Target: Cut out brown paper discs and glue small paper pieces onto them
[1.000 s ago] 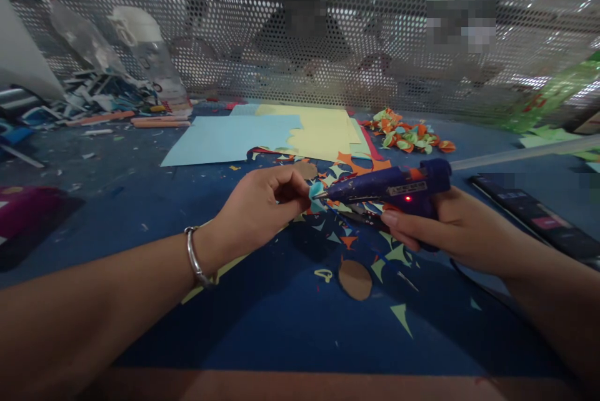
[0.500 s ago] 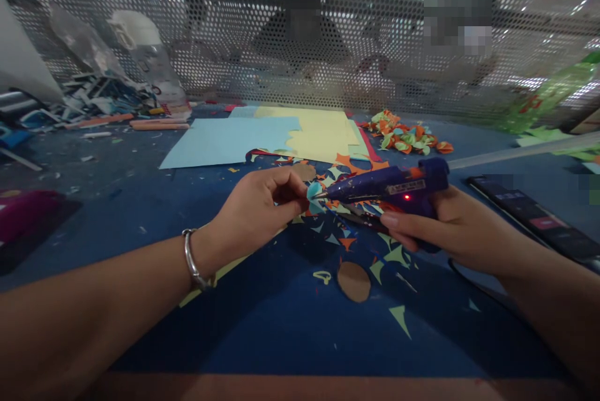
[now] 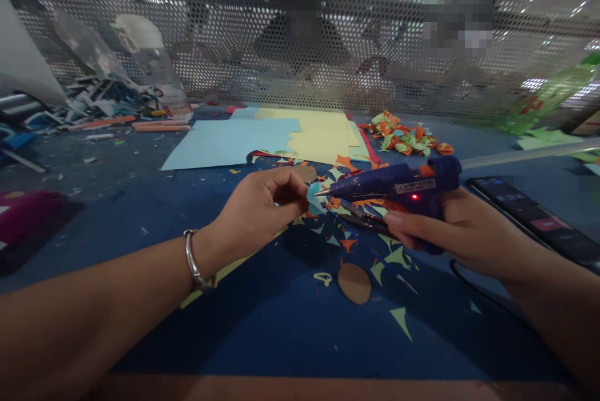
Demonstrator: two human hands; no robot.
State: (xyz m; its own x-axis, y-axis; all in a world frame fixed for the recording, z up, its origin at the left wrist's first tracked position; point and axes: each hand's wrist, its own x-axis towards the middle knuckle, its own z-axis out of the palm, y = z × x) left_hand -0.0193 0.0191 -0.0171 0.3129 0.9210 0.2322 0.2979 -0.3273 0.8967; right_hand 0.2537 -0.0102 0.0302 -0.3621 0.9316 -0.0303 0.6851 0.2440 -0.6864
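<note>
Between the thumb and forefinger of my left hand (image 3: 262, 204) is a small folded light-blue paper piece (image 3: 315, 202). My right hand (image 3: 462, 229) is wrapped round the handle of a dark blue glue gun (image 3: 398, 183), whose red light is lit. The gun's metal nozzle points left and meets the blue paper, or lies just in front of it. A clear glue stick (image 3: 520, 154) juts from the gun's back end. Below the gun lie scattered paper scraps (image 3: 349, 243) and a brown cardboard oval (image 3: 354, 283).
Light-blue (image 3: 229, 142) and yellow sheets (image 3: 321, 129) lie at the back, beside a pile of orange and green paper petals (image 3: 405, 135). A phone (image 3: 534, 217) rests at the right. A clear bottle (image 3: 157, 70) stands back left, near a magenta pouch (image 3: 28, 217).
The glue gun has shifted slightly right with my right hand, its nozzle drawing back a little across the blue paper. My left hand has stayed nearly still.
</note>
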